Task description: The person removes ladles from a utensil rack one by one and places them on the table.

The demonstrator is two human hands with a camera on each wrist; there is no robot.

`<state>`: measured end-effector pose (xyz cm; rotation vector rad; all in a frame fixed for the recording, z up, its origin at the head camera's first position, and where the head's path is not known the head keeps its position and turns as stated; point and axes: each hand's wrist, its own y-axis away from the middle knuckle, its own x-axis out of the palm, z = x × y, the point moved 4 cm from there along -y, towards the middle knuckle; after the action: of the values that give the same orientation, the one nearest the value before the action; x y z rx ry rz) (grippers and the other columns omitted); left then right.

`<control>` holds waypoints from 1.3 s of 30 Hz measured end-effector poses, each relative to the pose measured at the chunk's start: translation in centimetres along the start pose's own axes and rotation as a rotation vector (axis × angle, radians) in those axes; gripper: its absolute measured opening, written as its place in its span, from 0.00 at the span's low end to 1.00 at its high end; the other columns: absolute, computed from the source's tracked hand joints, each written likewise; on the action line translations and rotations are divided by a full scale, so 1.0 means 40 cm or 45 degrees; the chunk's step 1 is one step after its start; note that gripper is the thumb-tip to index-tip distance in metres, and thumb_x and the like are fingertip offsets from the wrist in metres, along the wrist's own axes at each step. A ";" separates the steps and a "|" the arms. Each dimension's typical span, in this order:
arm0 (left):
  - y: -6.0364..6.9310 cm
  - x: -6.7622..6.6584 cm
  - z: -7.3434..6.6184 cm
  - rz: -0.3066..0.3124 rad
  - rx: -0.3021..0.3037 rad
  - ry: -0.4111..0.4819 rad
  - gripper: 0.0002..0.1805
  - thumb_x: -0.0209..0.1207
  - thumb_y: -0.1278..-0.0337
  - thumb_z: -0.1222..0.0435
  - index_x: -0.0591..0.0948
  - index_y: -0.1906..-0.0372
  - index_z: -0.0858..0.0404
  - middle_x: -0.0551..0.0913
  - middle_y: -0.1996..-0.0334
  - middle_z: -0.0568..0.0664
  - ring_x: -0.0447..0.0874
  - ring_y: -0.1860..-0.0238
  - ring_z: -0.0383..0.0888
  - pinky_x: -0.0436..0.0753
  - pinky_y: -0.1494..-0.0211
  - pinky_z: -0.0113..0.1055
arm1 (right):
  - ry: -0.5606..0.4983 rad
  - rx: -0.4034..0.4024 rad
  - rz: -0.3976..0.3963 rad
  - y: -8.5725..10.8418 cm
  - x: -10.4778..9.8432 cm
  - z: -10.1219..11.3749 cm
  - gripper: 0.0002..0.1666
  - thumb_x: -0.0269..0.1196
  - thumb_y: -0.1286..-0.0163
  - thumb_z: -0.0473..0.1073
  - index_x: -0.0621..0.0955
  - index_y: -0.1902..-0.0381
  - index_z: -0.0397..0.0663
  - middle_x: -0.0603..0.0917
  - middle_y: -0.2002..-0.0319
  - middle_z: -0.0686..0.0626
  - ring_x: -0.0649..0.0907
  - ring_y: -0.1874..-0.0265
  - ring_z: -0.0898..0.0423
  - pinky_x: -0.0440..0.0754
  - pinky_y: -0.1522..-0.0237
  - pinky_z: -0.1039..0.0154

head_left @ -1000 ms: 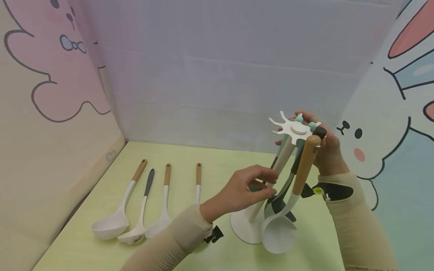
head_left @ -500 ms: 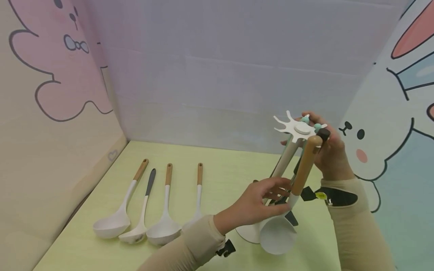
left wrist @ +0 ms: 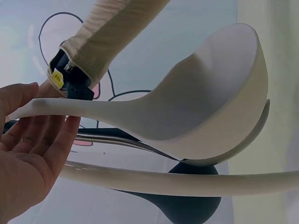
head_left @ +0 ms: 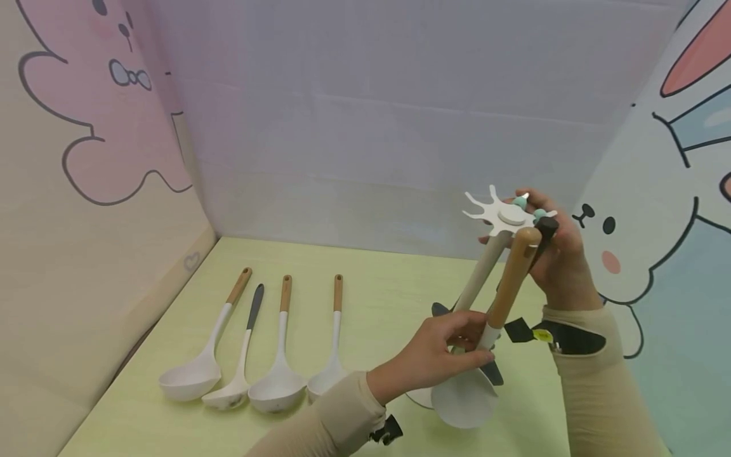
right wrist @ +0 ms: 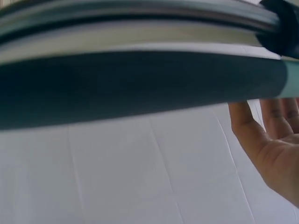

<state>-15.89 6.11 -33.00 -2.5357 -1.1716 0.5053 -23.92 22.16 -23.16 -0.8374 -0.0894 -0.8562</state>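
Observation:
A white rack (head_left: 511, 214) with a hooked top and a pale pole stands at the right of the table, tilted in the head view. The right hand (head_left: 562, 254) is at its top, fingers curled behind the hooks around the hanging handles. A white ladle (head_left: 465, 398) with a wooden handle (head_left: 514, 276) hangs on the near side. The left hand (head_left: 436, 355) pinches this ladle's neck just below the wood; in the left wrist view the white neck (left wrist: 88, 108) lies between thumb and fingers (left wrist: 46, 135). Dark utensils (left wrist: 194, 205) hang behind the ladle.
To the left on the yellow-green table (head_left: 377, 285) lie a wooden-handled ladle (head_left: 191, 379), a grey-handled white utensil (head_left: 228, 395) and two more wooden-handled ladles (head_left: 276, 388) (head_left: 327, 378). A pale cloth wall (head_left: 365, 146) stands behind.
The left hand has moved right from beside the pole to the near ladle and now pinches its neck. The rack's top, with the right hand, has shifted slightly right.

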 end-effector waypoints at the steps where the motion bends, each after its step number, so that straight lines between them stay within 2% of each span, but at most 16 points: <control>1: 0.001 0.000 0.000 -0.006 0.001 -0.001 0.21 0.63 0.37 0.73 0.76 0.40 0.69 0.84 0.51 0.61 0.82 0.54 0.30 0.81 0.48 0.26 | 0.006 -0.006 0.000 0.001 0.000 0.000 0.41 0.75 0.45 0.41 0.69 0.39 0.33 0.78 0.48 0.37 0.82 0.52 0.44 0.82 0.51 0.41; 11: 0.006 0.004 0.004 -0.065 -0.033 -0.024 0.16 0.63 0.36 0.71 0.79 0.45 0.69 0.87 0.56 0.61 0.80 0.58 0.25 0.81 0.52 0.25 | -0.005 -0.049 -0.004 0.010 0.007 0.007 0.41 0.74 0.43 0.36 0.65 0.37 0.32 0.77 0.46 0.36 0.80 0.50 0.42 0.81 0.47 0.43; 17: 0.007 0.005 0.010 -0.094 -0.044 -0.023 0.15 0.63 0.36 0.71 0.80 0.46 0.69 0.87 0.56 0.60 0.81 0.59 0.26 0.81 0.53 0.25 | -0.004 -0.076 -0.026 0.013 0.010 0.006 0.40 0.74 0.44 0.35 0.66 0.39 0.32 0.78 0.48 0.36 0.82 0.50 0.40 0.82 0.49 0.45; 39: 0.008 0.005 0.007 -0.100 -0.056 -0.022 0.15 0.63 0.37 0.72 0.81 0.47 0.69 0.87 0.58 0.60 0.82 0.59 0.26 0.82 0.54 0.24 | -0.036 -0.092 -0.062 0.015 0.009 0.003 0.41 0.75 0.46 0.35 0.67 0.39 0.31 0.78 0.49 0.36 0.82 0.52 0.39 0.82 0.50 0.44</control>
<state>-15.68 6.11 -33.43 -2.5152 -1.2964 0.4881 -23.24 22.23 -23.31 -0.9182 -0.1045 -0.8979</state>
